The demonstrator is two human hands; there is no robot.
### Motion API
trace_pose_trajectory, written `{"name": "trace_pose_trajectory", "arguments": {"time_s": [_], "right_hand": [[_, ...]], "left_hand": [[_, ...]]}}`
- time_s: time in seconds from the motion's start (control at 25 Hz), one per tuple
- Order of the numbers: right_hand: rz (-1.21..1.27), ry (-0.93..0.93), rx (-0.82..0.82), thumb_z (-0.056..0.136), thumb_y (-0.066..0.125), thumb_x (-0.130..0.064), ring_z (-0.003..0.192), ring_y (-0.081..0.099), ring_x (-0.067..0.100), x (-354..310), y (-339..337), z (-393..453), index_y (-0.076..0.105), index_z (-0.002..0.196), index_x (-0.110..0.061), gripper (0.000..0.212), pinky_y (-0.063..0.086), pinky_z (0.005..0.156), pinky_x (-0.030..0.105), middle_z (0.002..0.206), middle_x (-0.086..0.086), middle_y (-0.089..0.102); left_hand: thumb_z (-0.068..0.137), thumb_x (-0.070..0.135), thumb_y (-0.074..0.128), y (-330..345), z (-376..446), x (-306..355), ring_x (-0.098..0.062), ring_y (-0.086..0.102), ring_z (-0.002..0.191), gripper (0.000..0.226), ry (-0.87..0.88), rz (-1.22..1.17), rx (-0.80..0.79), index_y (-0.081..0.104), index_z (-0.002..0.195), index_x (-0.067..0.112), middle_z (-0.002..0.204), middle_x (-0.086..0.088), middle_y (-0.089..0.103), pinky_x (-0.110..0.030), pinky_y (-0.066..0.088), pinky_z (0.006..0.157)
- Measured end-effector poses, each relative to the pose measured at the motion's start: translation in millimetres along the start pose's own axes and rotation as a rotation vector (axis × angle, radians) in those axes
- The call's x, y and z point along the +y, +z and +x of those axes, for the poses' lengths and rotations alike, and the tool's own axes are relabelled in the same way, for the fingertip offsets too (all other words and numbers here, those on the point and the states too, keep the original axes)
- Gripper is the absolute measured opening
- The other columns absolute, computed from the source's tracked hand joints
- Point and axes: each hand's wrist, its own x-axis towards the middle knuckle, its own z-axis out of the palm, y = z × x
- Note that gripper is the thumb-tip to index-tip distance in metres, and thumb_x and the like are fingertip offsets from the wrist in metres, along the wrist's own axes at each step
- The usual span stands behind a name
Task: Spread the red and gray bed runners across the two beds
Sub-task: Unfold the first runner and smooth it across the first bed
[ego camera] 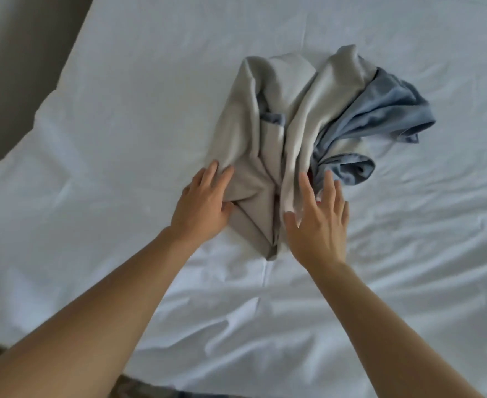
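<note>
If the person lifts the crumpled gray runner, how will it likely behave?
The gray runner is bunched in soft folds, so it will probably hang limp and sag. It looks thin, likely light. The left hand and right hand both rest open on it.

Wide bed (pixel 121 124) in wrinkled white sheet, carrying one crumpled heap near the middle: gray bed runner (pixel 265 133) bunched up, blue-gray lining (pixel 380 110) spilling right.

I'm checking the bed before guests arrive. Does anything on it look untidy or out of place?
Yes. The gray bed runner lies in a crumpled heap on the white sheet, not spread flat, with blue fabric bunched at its right side and a sliver of red showing underneath. The left hand and right hand rest open on it. The sheet is wrinkled too.
</note>
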Motion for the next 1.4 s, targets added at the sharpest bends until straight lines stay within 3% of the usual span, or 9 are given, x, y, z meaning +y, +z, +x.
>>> {"name": "trace_pose_trajectory", "arguments": {"time_s": [0.2,0.48,0.68,0.76,0.88,1.04,1.2,1.28,1.4], "right_hand": [[0.040,-0.278,-0.114,0.087,0.063,-0.029,0.147,0.021,0.036,-78.3,17.9,-68.0,0.036,0.150,-0.023,0.068,0.023,0.116,0.057,0.160,0.013,0.026],[0.048,-0.454,-0.340,0.098,0.047,-0.037,0.151,0.010,0.028,-201.4,49.4,-132.8,0.015,0.156,-0.024,0.068,0.010,0.122,0.050,0.164,0.007,0.013],[0.047,-0.448,-0.319,0.094,0.048,-0.048,0.150,0.016,0.029,-296.5,93.9,-179.9,0.021,0.154,-0.024,0.070,0.015,0.121,0.049,0.162,0.007,0.021],[0.016,-0.457,-0.337,0.091,0.045,-0.059,0.151,0.010,0.028,-332.5,110.7,-200.3,0.018,0.154,-0.027,0.076,0.011,0.122,0.051,0.164,0.007,0.015],[-0.086,-0.423,-0.379,0.082,0.049,-0.069,0.152,-0.002,0.029,-375.1,130.6,-216.8,0.005,0.155,-0.034,0.093,0.005,0.121,0.057,0.165,0.006,0.001],[-0.158,-0.299,-0.257,0.080,0.068,-0.049,0.146,0.024,0.032,-381.9,144.4,-207.1,0.020,0.152,-0.026,0.090,0.016,0.116,0.063,0.157,0.006,0.027],[-0.007,-0.167,-0.003,0.090,0.051,-0.017,0.086,0.064,0.039,-371.1,132.2,-171.8,0.055,0.110,-0.014,0.020,0.042,0.094,0.053,0.091,0.009,0.068],[0.074,-0.113,0.017,0.088,0.050,-0.011,0.070,0.060,0.041,-368.1,124.0,-163.6,0.057,0.099,-0.012,0.013,0.042,0.073,0.042,0.075,0.010,0.066],[0.049,-0.203,-0.003,0.090,0.047,-0.023,0.077,0.061,0.039,-367.1,123.2,-169.1,0.055,0.100,-0.016,0.014,0.047,0.082,0.050,0.082,0.009,0.066]], "left_hand": [[0.094,0.033,0.058,-27.5,-71.5,-44.2,-0.030,0.030,0.143,0.060,-0.081,0.017,-0.036,0.037,0.149,0.018,0.158,-0.009,0.029,-0.046,0.037,0.107],[0.094,0.034,0.057,-70.8,-151.0,-162.7,-0.033,0.039,0.138,0.051,-0.156,0.132,-0.046,0.049,0.139,0.012,0.150,-0.014,0.043,-0.044,0.031,0.112],[0.092,0.046,0.052,-102.0,-199.0,-275.8,-0.036,0.037,0.135,0.054,-0.250,0.195,0.152,0.047,0.136,0.014,0.146,-0.014,0.041,-0.055,0.027,0.113],[0.088,0.060,0.051,-105.6,-227.0,-320.6,-0.035,0.034,0.140,0.069,-0.564,-0.026,0.180,0.037,0.143,0.020,0.151,-0.011,0.037,-0.055,0.027,0.113],[0.073,0.075,0.057,-109.1,-253.7,-337.4,-0.030,0.058,0.119,0.081,-1.052,-1.088,0.051,0.048,0.138,0.028,0.135,-0.003,0.059,-0.053,0.045,0.101],[0.099,0.025,0.040,-117.0,-243.4,-307.7,-0.028,0.068,0.101,0.032,-0.991,-2.034,0.114,0.067,0.112,0.015,0.107,-0.009,0.074,-0.041,0.055,0.090],[0.094,0.009,0.051,-115.4,-212.6,-283.0,-0.024,0.064,0.114,0.038,-0.767,-1.638,0.223,0.063,0.127,0.024,0.124,-0.001,0.068,-0.040,0.052,0.099],[0.082,0.031,0.070,-104.6,-198.3,-284.9,-0.031,0.052,0.127,0.070,-1.021,-1.350,0.276,0.041,0.145,0.026,0.144,-0.004,0.047,-0.049,0.046,0.104],[0.058,0.067,0.074,-91.9,-183.1,-281.2,-0.034,0.053,0.124,0.105,-1.289,-1.639,0.054,0.036,0.148,0.027,0.146,-0.005,0.048,-0.054,0.047,0.099]]}}
